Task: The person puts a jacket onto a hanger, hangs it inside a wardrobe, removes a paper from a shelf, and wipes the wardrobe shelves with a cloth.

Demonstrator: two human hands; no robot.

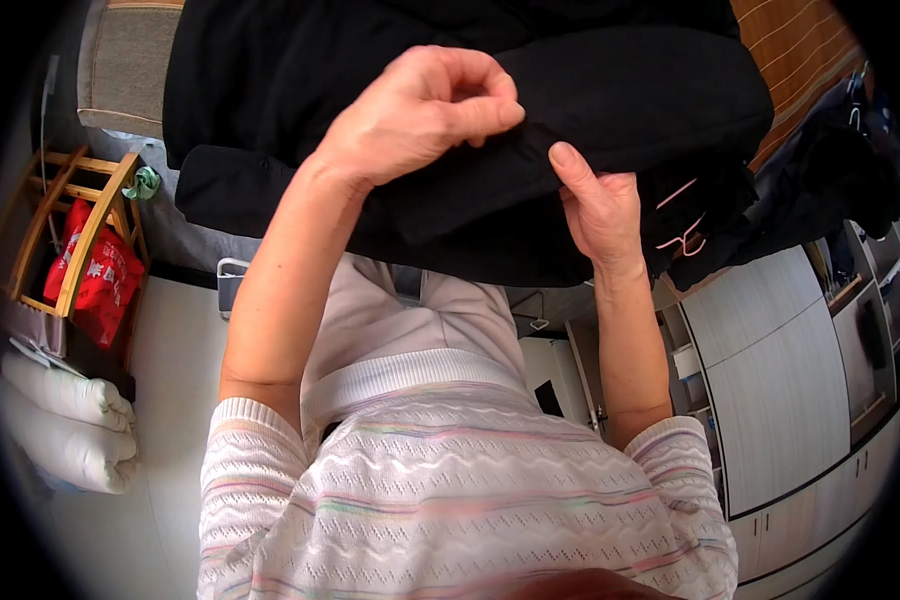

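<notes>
Black cloth (650, 90) takes up most of the top of the frame, spread wide in front of our legs, its near edge hanging over the grey trousers (410, 325). We judge that it lies this close so both forearms can reach it without stretching, and that whatever is beneath bears its weight, leaving our fingers free for fine handling.

At top centre, our left hand (425, 115) is arched over the cloth, thumb and forefinger brought together at the tips; we cannot tell whether anything thin is caught between them. Just to its right and a little lower, our right hand (605, 215) has its thumb extended along the dark fabric and its other fingers curled, partly hidden; we cannot tell how firmly it has hold of a fold, if at all. Keeping the hands so near each other probably concentrates control on one small patch.

At left, a red bag (95, 275) sits within a wooden rack (85, 235), whose bars likely stop it slumping onto the floor.
</notes>
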